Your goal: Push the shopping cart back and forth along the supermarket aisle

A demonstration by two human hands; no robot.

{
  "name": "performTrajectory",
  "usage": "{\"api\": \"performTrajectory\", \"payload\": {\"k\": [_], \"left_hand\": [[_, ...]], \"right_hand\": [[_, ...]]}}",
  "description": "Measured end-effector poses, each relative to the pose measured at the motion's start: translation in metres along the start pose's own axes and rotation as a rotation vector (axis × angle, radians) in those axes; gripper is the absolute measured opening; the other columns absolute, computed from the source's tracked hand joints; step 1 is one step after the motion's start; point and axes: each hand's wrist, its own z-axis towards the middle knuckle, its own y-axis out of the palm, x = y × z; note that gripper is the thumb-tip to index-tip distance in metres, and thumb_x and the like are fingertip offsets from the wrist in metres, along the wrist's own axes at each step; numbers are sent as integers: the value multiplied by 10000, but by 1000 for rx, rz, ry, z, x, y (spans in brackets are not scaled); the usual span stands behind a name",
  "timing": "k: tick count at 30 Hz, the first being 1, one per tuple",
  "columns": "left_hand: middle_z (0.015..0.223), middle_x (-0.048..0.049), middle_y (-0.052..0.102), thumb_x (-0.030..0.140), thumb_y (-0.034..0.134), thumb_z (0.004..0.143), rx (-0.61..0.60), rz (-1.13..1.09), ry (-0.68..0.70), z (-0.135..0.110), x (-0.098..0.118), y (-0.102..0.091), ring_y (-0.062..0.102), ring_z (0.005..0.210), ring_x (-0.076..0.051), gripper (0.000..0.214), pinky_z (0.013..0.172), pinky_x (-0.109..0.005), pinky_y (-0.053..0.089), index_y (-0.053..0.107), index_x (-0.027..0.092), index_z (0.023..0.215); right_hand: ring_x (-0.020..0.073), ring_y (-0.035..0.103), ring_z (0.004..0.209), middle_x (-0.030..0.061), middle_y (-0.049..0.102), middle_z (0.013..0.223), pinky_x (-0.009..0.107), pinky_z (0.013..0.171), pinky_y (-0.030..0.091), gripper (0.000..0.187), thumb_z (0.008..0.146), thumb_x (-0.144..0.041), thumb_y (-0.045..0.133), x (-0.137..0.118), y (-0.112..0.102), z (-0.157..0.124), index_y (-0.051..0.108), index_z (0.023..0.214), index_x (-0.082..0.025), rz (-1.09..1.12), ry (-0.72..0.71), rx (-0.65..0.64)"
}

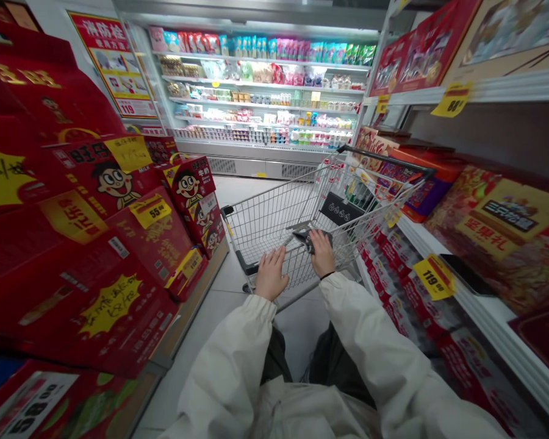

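White jacket sleeves (370, 347) are reaching fwd, w/ red milk boxes (150, 225) stacking up at left of frame, L hand (271, 274) curling fingers narrow over wire shopping cart (274, 225) rear edge, R hand (322, 253) pressing fingers together on dark flat item (304, 238) at cart's near end, red gift boxes (494, 238) lining shelf at right.
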Motion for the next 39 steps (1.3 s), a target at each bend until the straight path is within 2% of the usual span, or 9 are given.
{"api": "performTrajectory", "payload": {"k": [3, 6, 9, 12, 16, 20, 30, 34, 39], "left_hand": [[1580, -42, 319, 236, 517, 806, -36, -13, 7, 1, 1, -4, 270, 1466, -227, 767, 1229, -412, 159, 260, 152, 1524], [1575, -50, 324, 250, 486, 844, -71, -23, -86, -5, -7, -12, 249, 1472, -267, 710, 1223, -509, 127, 280, 153, 1517], [1561, -59, 351, 264, 485, 859, -67, -4, -197, -13, -19, -19, 244, 1468, -312, 682, 1202, -597, 87, 305, 167, 1509], [1551, -67, 373, 247, 508, 844, -79, -6, -168, -19, -27, -21, 296, 1447, -294, 708, 1208, -583, 93, 291, 185, 1515], [1513, -85, 437, 220, 543, 810, -47, 4, -129, -22, -29, -19, 379, 1395, -286, 740, 1210, -573, 104, 302, 185, 1508], [1419, -99, 544, 226, 542, 813, 22, 11, -156, -23, -25, -18, 458, 1318, -285, 702, 1205, -569, 135, 344, 180, 1485], [1456, -91, 506, 226, 554, 789, 55, 29, -118, -29, -29, -14, 432, 1340, -291, 738, 1212, -559, 108, 331, 188, 1491], [1474, -73, 489, 215, 540, 795, 44, 9, -90, -34, -31, -15, 408, 1367, -279, 716, 1216, -536, 129, 347, 195, 1484], [1449, -75, 517, 193, 536, 774, 65, -66, -36, -37, -35, -16, 441, 1338, -250, 697, 1217, -483, 173, 396, 172, 1457]], "right_hand": [[208, 295, 1453, 87, 427, 1515, 469, 1203, 255, 772, 704, 8, 396, -6, -4, -3, 399, 1463, -134, 38, -120, -69], [194, 347, 1428, 75, 457, 1496, 437, 1197, 283, 765, 694, 12, 396, 14, -19, 4, 429, 1444, -136, 43, -175, -129], [212, 375, 1413, 92, 479, 1477, 454, 1194, 288, 740, 694, 10, 403, 42, -30, 15, 461, 1419, -123, 13, -101, -122], [240, 364, 1418, 124, 479, 1473, 487, 1193, 276, 701, 713, 1, 405, 51, -28, 20, 475, 1403, -95, -6, 14, -68], [240, 330, 1434, 117, 476, 1476, 509, 1201, 242, 696, 729, -5, 400, 26, -9, 13, 467, 1414, -114, 29, 63, 0], [222, 308, 1445, 89, 460, 1491, 502, 1205, 234, 722, 738, -4, 394, -8, 6, 1, 432, 1445, -148, 75, -15, -6], [200, 259, 1468, 94, 393, 1535, 457, 1214, 237, 802, 671, 18, 398, -36, -1, -9, 396, 1463, -104, 84, -190, -151], [187, 303, 1450, 84, 428, 1515, 451, 1209, 250, 805, 667, 30, 398, -14, -10, -3, 410, 1456, -135, 74, -206, -144], [192, 256, 1469, 101, 434, 1509, 493, 1212, 229, 802, 673, 33, 382, 32, -14, 5, 405, 1456, -139, 51, -38, -33]]}}
